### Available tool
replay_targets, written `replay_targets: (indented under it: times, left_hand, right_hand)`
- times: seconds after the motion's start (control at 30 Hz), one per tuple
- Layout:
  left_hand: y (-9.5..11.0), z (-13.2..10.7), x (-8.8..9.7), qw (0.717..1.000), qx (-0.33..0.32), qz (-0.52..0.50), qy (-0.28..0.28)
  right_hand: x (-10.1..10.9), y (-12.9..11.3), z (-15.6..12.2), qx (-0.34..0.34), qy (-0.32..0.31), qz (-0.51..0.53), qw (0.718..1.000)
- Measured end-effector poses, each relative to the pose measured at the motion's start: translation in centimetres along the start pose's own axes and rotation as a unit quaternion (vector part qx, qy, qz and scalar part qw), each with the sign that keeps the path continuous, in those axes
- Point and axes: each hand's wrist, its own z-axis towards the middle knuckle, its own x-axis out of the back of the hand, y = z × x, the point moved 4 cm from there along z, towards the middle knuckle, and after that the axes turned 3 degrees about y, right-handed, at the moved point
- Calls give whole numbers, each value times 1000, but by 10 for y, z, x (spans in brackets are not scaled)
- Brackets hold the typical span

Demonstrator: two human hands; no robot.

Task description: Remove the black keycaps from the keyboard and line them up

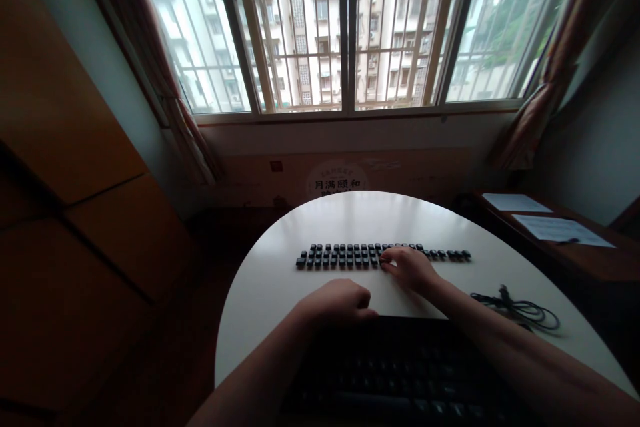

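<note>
Black keycaps [343, 255] stand in several neat rows on the white round table [265, 320]. My right hand [407, 267] reaches to the near row, thumb and fingertips pinched on a keycap [384, 260] at the row's right end. Part of the rows behind is covered by that hand. Closer to me, my left hand [337, 300] is curled closed above the table, and what its fingers hold, if anything, is hidden. Below both hands lies a dark keyboard [380, 400] in deep shadow, partly covered by my forearms.
A coiled black cable [525, 310] lies at the table's right side. Beyond the table's right edge, papers [560, 230] rest on a brown desk [600, 260]. A barred window [345, 33] is ahead, and a wooden cabinet [75, 247] stands at left.
</note>
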Motion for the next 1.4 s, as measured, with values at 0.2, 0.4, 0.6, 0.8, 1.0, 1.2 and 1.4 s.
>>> replay_targets:
  times: [0.2,0.4,0.6,0.8,1.0,1.2,1.4]
  left_hand:
    - [0,-1,0,1000,-6,4,4]
    - [2,-3,2,1000,5,5,-6]
    - [0,-2,1,1000,10,-12,-19]
    - [-1,-1,1,999,6,-15,-28]
    - [-3,3,-2,1000,-14,-1,-21]
    - [-5,4,-5,1000,-15,-7,-21]
    - [-7,6,-7,1000,-13,0,-26]
  right_hand:
    - [2,-1,-2,-9,8,-8,1000]
    - [6,-2,-2,-19,42,-1,999]
    - [68,-8,9,69,185,125,972]
    - [138,-26,-32,-2,161,302,940]
    - [108,-44,-129,-94,6,424,901]
    - [55,-28,-166,-202,65,490,845]
    - [25,-28,-165,-228,78,494,836]
